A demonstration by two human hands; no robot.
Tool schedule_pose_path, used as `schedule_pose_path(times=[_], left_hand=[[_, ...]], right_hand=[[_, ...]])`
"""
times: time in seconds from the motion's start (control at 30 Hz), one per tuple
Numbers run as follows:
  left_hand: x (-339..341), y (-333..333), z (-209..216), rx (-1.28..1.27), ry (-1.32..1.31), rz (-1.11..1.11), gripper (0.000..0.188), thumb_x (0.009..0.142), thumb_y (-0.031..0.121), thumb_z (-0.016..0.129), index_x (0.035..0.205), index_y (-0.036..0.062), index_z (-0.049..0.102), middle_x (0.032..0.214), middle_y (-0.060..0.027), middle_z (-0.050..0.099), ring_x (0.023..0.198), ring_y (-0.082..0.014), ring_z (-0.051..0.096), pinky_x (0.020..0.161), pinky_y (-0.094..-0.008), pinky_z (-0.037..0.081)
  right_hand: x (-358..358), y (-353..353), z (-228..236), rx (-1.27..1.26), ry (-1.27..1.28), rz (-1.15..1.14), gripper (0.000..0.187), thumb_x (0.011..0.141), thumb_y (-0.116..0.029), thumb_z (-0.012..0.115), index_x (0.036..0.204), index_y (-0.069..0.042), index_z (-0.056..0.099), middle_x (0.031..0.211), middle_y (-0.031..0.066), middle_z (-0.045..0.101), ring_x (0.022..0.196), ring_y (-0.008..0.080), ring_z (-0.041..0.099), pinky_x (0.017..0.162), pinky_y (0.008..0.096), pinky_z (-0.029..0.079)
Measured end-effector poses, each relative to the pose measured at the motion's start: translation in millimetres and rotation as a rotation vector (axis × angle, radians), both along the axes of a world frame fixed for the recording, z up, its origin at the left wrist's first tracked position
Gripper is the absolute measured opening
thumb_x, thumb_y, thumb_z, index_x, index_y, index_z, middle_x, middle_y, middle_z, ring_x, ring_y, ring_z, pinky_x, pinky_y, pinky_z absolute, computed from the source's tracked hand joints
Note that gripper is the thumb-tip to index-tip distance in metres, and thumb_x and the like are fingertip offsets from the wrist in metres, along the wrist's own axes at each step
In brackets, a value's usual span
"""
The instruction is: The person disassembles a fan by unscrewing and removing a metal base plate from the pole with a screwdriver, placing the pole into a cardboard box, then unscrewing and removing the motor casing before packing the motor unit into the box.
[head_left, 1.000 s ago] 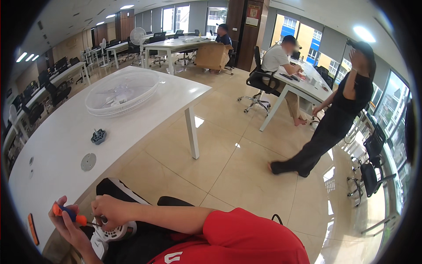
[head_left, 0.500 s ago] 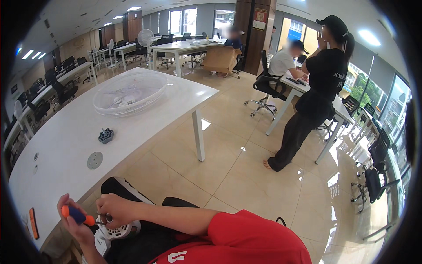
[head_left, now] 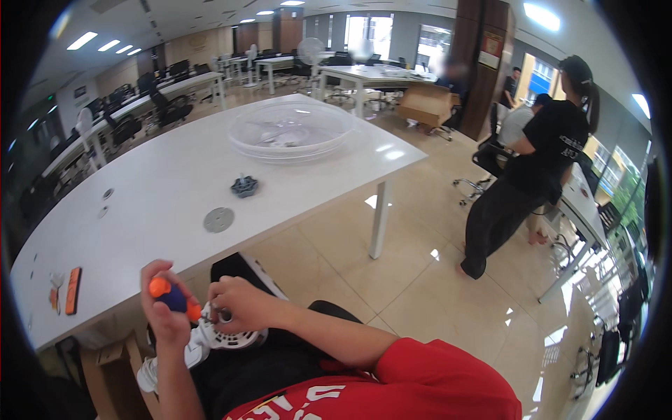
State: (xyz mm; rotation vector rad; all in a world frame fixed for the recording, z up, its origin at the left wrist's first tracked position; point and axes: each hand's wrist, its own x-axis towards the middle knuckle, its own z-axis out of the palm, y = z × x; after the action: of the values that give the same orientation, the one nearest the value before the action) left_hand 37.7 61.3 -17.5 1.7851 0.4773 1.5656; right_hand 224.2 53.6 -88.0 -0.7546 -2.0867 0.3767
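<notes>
My left hand [head_left: 166, 315] is closed round the handle of an orange and blue screwdriver [head_left: 175, 301], which points right toward a white slotted fan motor housing [head_left: 238, 339] on my lap. My right hand [head_left: 245, 304] is closed at the top of that housing, fingers pinched on a small dark part [head_left: 224, 315] whose kind I cannot make out. The screwdriver's tip meets the housing near my right fingers; the exact contact is hidden. A white part of the fan [head_left: 150, 374] extends below my left hand.
On the white table [head_left: 161, 210] lie a round fan guard [head_left: 238, 143], a dark knob [head_left: 245, 186], a grey disc [head_left: 219, 220] and an orange bar-shaped object [head_left: 73, 290]. An open cardboard box [head_left: 112, 371] is below its edge. A person in black [head_left: 542, 140] stands at right.
The view has turned left, so the table, my hands and the people appear farther right. Both hands keep their grips. The standing person has lowered a raised hand and leans toward the seated person.
</notes>
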Motion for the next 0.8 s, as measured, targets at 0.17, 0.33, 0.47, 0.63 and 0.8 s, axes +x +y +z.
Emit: schedule_pose_path(times=[0.17, 0.33, 0.47, 0.63, 0.8], left_hand=[[-16, -6, 5, -0.05, 0.074, -0.01, 0.047, 0.105, 0.039, 0.054, 0.129, -0.0012, 0.054, 0.09, -0.0097, 0.065, 0.07, -0.0168, 0.065, 0.07, -0.0298, 0.055], [-19, -10, 15, -0.002, 0.07, 0.054, 0.038, 0.097, 0.021, 0.073, 0.123, 0.0015, 0.053, 0.095, -0.0127, 0.069, 0.081, -0.0191, 0.07, 0.075, -0.0317, 0.058], [-23, -5, 10, 0.046, 0.135, 0.018, 0.049, 0.092, 0.033, 0.083, 0.116, 0.0044, 0.052, 0.094, -0.01, 0.064, 0.082, -0.0169, 0.068, 0.071, -0.0299, 0.055], [-13, -5, 5, -0.05, -0.118, -0.125, 0.051, 0.094, 0.041, 0.075, 0.121, 0.003, 0.055, 0.089, -0.0048, 0.051, 0.072, -0.0143, 0.059, 0.064, -0.0273, 0.046], [-22, -2, 13, -0.038, -0.061, -0.076, 0.048, 0.094, 0.032, 0.072, 0.126, 0.0006, 0.058, 0.096, -0.0071, 0.056, 0.077, -0.0152, 0.061, 0.066, -0.0294, 0.049]], right_hand=[[-3, -1, 3, -0.055, -0.015, 0.025, 0.012, 0.074, -0.019, 0.085, 0.08, -0.014, 0.077, 0.1, 0.0026, 0.066, 0.097, 0.0271, 0.06, 0.084, 0.0406, 0.048], [-5, -2, 6, -0.051, 0.004, 0.02, 0.013, 0.073, -0.019, 0.086, 0.08, -0.013, 0.077, 0.093, 0.0043, 0.064, 0.092, 0.0284, 0.061, 0.083, 0.0407, 0.05], [-3, -2, 6, -0.051, -0.018, 0.02, 0.011, 0.075, -0.019, 0.085, 0.081, -0.013, 0.078, 0.096, 0.0031, 0.064, 0.094, 0.0271, 0.06, 0.084, 0.04, 0.049], [-2, -1, 5, -0.085, -0.051, 0.027, 0.01, 0.077, -0.02, 0.085, 0.082, -0.014, 0.078, 0.1, 0.0025, 0.065, 0.097, 0.0263, 0.06, 0.087, 0.0392, 0.048], [-2, -3, 8, -0.089, -0.057, 0.021, 0.01, 0.078, -0.02, 0.085, 0.083, -0.015, 0.079, 0.102, 0.0026, 0.065, 0.099, 0.0261, 0.059, 0.088, 0.0392, 0.048]])
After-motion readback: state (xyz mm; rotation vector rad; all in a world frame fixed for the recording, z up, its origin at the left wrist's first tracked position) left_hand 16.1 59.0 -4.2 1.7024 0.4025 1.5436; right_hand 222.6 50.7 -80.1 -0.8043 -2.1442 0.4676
